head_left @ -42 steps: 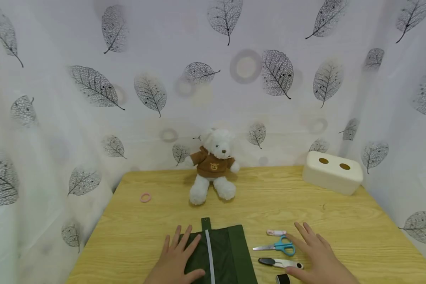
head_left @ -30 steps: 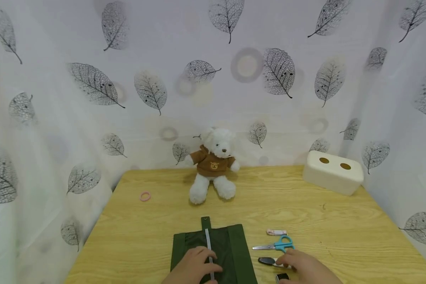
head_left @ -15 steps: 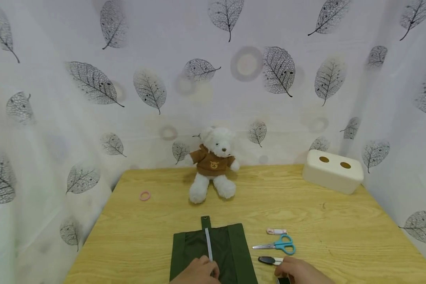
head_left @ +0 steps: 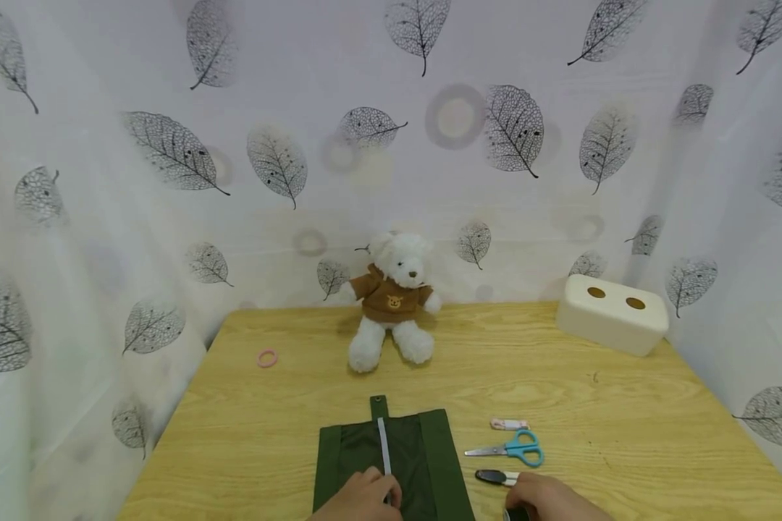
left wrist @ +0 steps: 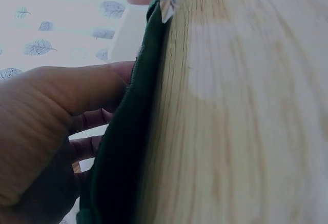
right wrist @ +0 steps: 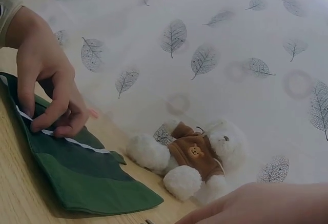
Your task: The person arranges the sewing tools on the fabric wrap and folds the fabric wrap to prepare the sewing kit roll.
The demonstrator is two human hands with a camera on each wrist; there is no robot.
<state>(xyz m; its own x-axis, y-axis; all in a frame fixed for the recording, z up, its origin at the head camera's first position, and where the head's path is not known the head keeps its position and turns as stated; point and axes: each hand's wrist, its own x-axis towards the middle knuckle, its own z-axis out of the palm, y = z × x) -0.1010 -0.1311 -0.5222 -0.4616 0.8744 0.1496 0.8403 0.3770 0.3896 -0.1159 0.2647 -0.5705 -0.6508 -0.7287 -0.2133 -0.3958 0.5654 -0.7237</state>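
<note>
A dark green cloth pouch [head_left: 409, 456], with a snap tab at its far end and a narrow white strip [head_left: 384, 441] down its middle, lies flat on the table. My left hand [head_left: 363, 498] is over its near part, thumb and fingers pinching at the strip; the right wrist view shows these curled fingers [right wrist: 54, 119] on it. Over to the right, my right hand [head_left: 554, 499] curls its fingers round a small black thread spool [head_left: 516, 514], partly hidden by them. Just beyond that hand lies a white tool with a black cap [head_left: 492, 476], its right end covered.
Blue-handled scissors [head_left: 521, 449] and a small pale pink-and-white item [head_left: 510, 424] lie beyond the capped tool. A white teddy bear [head_left: 391, 300] in a brown hoodie sits at the back. A cream box [head_left: 612, 318] stands back right, a pink ring [head_left: 267, 357] lies left.
Both hands, first spread with straight fingers, have drawn back toward the near edge and curled: the left at the pouch's strip, the right at the black spool. Over the last half second they barely moved.
</note>
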